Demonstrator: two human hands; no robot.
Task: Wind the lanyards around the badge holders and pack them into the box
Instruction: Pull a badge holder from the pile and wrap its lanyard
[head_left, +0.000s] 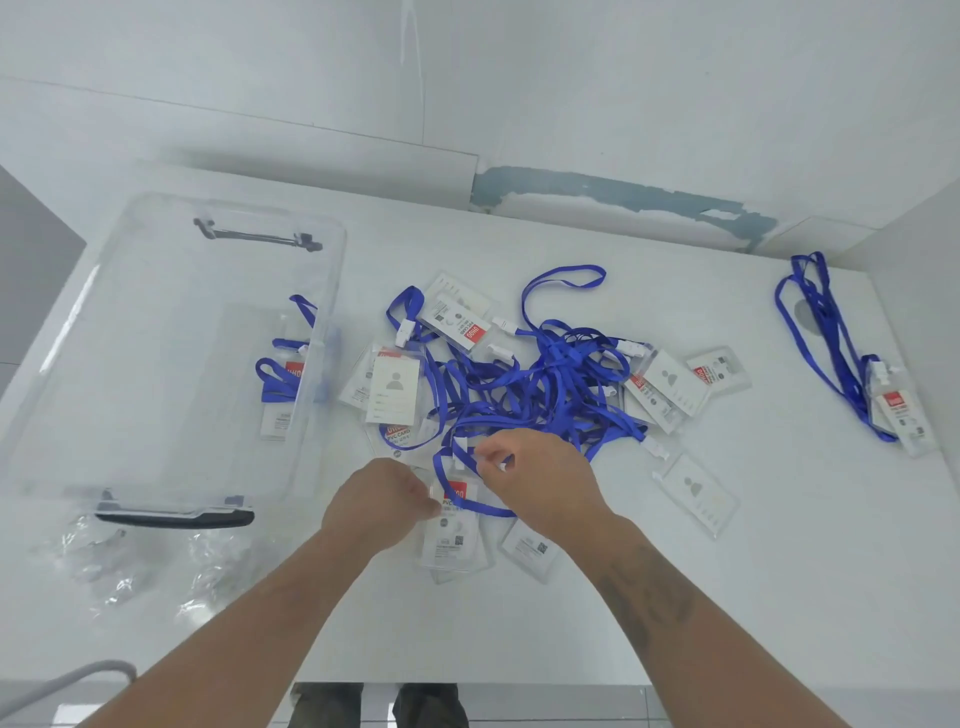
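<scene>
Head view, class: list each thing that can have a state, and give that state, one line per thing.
Clear box: open, one wound badge inside.
Lanyard pile: tangled, unwound.
Near badge holder: flat, held by both hands.
Left hand: pinching its edge.
Right hand: pinching its lanyard clip.
Far-right badge: apart, unwound.

Both forearms are bare, with no sleeves showing. A dark tattoo (647, 597) marks the forearm just behind the right hand (540, 478). The left hand (382, 501) wears nothing. Dark trousers (379, 704) show below.

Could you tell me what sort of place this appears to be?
Probably a plain packing or work station: a white table against bare white walls, a clear plastic box, and a heap of blue lanyards.
</scene>
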